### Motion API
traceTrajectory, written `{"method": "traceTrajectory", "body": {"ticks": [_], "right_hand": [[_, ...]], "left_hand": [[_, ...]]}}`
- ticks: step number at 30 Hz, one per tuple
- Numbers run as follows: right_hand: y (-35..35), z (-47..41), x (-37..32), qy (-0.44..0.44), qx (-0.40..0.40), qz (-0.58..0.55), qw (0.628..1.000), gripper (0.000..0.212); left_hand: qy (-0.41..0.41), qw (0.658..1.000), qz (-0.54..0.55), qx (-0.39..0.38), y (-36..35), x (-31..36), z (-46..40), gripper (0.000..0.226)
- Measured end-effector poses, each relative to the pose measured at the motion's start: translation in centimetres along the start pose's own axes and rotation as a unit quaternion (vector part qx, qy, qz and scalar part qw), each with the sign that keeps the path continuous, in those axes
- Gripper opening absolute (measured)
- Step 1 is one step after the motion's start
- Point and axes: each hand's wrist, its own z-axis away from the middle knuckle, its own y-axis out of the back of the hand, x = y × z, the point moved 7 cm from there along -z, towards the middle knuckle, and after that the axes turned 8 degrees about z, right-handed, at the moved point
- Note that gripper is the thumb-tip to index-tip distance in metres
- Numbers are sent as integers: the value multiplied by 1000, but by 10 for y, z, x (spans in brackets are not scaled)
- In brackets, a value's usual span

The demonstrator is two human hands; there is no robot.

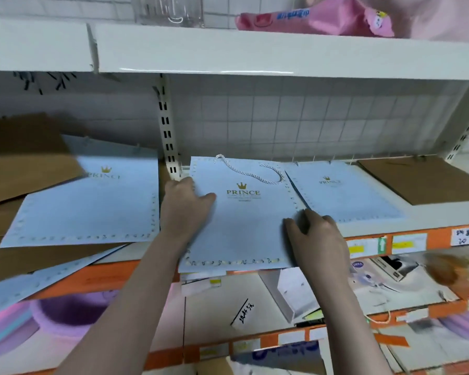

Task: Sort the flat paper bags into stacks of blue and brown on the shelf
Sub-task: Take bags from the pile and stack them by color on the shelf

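1. The middle blue bag lies flat on the shelf, against the slotted upright at the back, and its near edge juts out past the shelf's orange front edge.
2. The left hand rests on the bag's left edge, thumb spread out over the face; its fingers reach toward the far left corner and I cannot tell whether they hook under the paper. The right hand sits at the bag's right edge with its fingers curled over that edge, apparently gripping it.
3. Handling, as a judgement: a flat paper bag looks light and fairly stiff but creasable, with a smooth face that may slide on the bags beneath. Holding both side edges, as now, should keep it flat; the white cord handle lies loose on top and could snag.
4. A second blue bag lies just to the right, partly under the first, and a brown bag lies near the shelf's right end. In the left bay a third blue bag lies tilted over brown ones.
5. Writing: a gold crown above "PRINCE" on the blue bags; the smaller lines below it are unreadable. Price labels on the front edge carry handwriting too small to read.
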Motion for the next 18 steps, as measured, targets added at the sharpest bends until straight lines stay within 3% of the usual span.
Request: {"method": "traceTrajectory", "body": {"ticks": [3,6,12,15,18], "right_hand": [[-13,-28,-6,6,-5,8,1000,26],[-27,-52,-11,11,-6,14,1000,29],[-56,-82,-17,30,-28,41,998,32],[-67,-91,-17,45,-41,57,997,32],[-73,-98,-14,55,-48,69,995,32]], "left_hand": [[11,1000,9,-5,-16,-5,-19,27],[17,1000,9,-18,-31,-12,-36,12],[45,998,-8,-37,-52,-32,-58,19],[67,997,-17,-35,-63,-42,-64,35],[82,995,-25,-53,-74,-44,-60,19]]}}
